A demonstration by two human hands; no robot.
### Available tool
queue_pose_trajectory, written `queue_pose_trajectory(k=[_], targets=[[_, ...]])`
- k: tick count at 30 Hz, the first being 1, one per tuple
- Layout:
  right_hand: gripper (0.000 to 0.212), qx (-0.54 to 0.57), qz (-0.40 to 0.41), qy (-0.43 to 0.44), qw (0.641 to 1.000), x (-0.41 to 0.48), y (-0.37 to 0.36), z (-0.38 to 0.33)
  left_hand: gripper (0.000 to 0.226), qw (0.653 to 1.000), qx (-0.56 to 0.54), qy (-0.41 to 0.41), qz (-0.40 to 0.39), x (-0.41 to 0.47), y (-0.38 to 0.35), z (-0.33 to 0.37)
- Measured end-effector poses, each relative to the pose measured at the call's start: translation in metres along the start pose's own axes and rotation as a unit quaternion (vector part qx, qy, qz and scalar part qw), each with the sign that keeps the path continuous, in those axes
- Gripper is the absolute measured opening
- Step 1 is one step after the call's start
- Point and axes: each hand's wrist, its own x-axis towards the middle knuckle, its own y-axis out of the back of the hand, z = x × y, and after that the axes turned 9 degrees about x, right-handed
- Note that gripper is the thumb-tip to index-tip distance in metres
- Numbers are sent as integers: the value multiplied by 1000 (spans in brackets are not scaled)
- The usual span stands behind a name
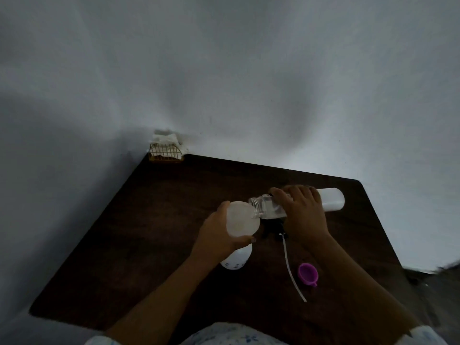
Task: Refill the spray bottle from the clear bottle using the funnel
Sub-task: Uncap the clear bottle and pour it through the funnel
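Two hands busy. With my left hand I grip the funnel over the spray bottle, mid-table. My right hand wraps the clear bottle, tipped, mouth at the funnel rim. Loose spray head with tube lies between my arms, partly hidden under the bottle; purple cap beside it. Tissue basket in far corner.

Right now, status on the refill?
Left hand holds funnel on spray bottle. Right hand tips clear bottle, mouth at funnel rim. Sprayer dip tube and purple cap lie beside, nothing blocking.
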Motion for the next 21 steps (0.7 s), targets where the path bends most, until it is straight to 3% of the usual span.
queue_pose_trajectory(k=[21], targets=[[79, -17, 12, 14, 1000, -1, 3, -1, 93, 1000, -7, -3, 4, -1, -1, -1]])
